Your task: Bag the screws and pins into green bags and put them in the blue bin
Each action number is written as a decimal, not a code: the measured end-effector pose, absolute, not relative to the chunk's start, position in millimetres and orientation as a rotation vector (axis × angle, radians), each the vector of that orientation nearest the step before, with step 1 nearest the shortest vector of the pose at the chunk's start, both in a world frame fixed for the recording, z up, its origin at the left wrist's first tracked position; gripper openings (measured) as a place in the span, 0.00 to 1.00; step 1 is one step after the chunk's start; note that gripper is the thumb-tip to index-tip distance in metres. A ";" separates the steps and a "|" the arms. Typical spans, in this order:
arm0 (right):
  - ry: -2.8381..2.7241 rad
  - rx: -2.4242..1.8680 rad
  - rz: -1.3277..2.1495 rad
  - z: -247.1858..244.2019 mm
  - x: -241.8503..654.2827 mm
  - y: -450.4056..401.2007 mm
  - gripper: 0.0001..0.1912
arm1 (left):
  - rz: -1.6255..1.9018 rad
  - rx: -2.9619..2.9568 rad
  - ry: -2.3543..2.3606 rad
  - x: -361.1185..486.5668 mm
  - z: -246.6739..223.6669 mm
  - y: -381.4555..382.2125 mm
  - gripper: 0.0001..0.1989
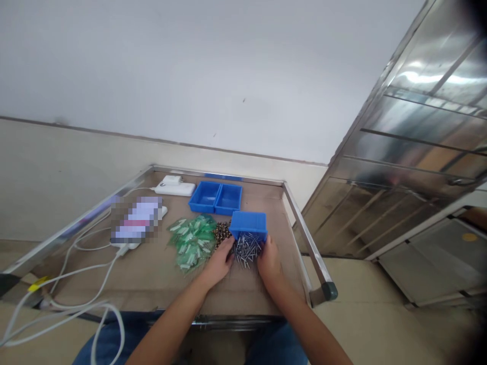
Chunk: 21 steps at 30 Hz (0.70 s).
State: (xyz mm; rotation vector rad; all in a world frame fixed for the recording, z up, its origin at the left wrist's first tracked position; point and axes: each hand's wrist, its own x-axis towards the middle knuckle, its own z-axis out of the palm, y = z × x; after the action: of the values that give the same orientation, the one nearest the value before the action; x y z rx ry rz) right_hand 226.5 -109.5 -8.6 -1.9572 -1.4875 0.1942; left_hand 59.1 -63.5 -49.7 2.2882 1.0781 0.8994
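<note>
A blue bin (248, 221) is tipped over near the right of the tray table, its open side toward me. Thin silver metal pins (247, 250) lie heaped at its mouth. My left hand (219, 262) is at the bin's lower left edge, fingers curled against it beside the pins. At the lower right edge, my right hand (270, 259) grips the bin from the other side. Small brass-coloured parts (222, 233) are piled left of the bin. Further left lie green plastic bags (193, 241) with pale pieces.
Two joined blue bins (216, 197) stand behind. A white power strip (175, 186), a lit phone (137, 220) and white cables (108, 263) occupy the left. A metal rail (310, 238) edges the table (266, 299); a wall rises behind it, a metal door (399, 152) at right.
</note>
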 end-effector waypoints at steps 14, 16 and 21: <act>-1.471 -2.163 0.081 -8.7 223.0 -106.3 0.13 | 0.869 2.266 1.042 63.4 -46.0 -64.2 0.27; -1.468 -2.181 0.072 -8.2 222.6 -105.6 0.13 | 0.885 2.252 1.025 64.1 -46.3 -64.2 0.28; -1.468 -2.169 0.010 -9.1 221.8 -103.2 0.12 | 0.863 2.217 1.043 66.3 -43.0 -64.9 0.29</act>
State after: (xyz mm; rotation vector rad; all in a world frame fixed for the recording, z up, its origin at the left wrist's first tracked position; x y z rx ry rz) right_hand 221.8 -103.2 -9.1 -2.1694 -1.4682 0.0095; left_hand 66.3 -64.9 -43.0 2.2170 1.0426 0.8634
